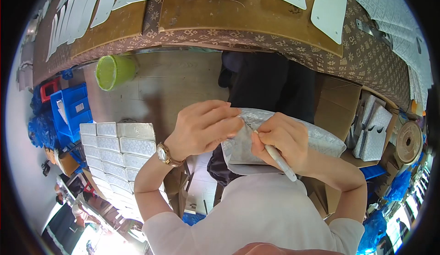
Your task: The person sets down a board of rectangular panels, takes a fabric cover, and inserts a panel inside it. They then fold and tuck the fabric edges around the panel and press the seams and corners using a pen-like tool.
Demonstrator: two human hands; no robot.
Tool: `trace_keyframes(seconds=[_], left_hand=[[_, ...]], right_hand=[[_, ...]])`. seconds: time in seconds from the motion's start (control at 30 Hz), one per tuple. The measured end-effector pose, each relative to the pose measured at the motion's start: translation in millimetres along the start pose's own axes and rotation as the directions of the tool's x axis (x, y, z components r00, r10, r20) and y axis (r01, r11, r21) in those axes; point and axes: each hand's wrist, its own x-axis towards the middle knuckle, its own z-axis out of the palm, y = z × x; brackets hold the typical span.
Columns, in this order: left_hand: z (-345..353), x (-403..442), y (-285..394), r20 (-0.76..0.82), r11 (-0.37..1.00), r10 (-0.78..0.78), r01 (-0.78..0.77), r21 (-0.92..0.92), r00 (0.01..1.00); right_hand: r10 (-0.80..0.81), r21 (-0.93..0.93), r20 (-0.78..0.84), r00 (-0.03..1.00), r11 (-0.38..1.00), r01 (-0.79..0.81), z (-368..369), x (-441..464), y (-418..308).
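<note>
A silvery white patterned piece (321, 140) lies across my lap. My right hand (284, 140) is closed around a whitish pen-like tool (280, 162), its tip pointing up and left at the piece's upper part. Close by on the left, my left hand (206, 126) has its fingers bent together at the piece's upper left edge; what they pinch, if anything, is too small to make out. A gold watch (166, 155) is on my left wrist.
White flat panels (330, 7) lie on the brown table (206, 14) ahead. A green bin (114, 72) and blue crates (73, 110) stand left. Stacked silvery pieces (114, 156) are at lower left. Cardboard boxes (337, 103) and a fan (409, 142) stand right.
</note>
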Motion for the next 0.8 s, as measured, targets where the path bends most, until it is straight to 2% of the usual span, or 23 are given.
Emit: trace_keyframes(seconds=[0.13, 0.27, 0.37, 0.5, 0.8], left_hand=[[0, -2, 3, -0.053, 0.999, 0.038, -0.037, 0.009, 0.998], [-7, -2, 5, -0.048, 0.998, -0.015, 0.012, -0.062, 0.999], [-13, 2, 7, 0.051, 0.992, -0.043, 0.048, -0.114, 0.998], [-11, 3, 6, 0.029, 0.986, -0.042, 0.046, -0.161, 0.999], [-12, 3, 8, 0.017, 0.995, 0.010, -0.008, -0.101, 1.000]], right_hand=[[-0.011, 0.008, -0.016, 1.000, 1.000, 0.011, 0, -1, 1], [0.004, -0.003, -0.031, 1.000, 1.000, -0.005, 1, 0, -2], [0.012, -0.015, -0.029, 1.000, 1.000, -0.013, 2, 0, -4], [0.006, -0.030, -0.017, 1.000, 1.000, -0.007, 2, -2, -6], [-0.018, -0.042, -0.035, 0.999, 0.999, 0.017, 1, -2, -6]])
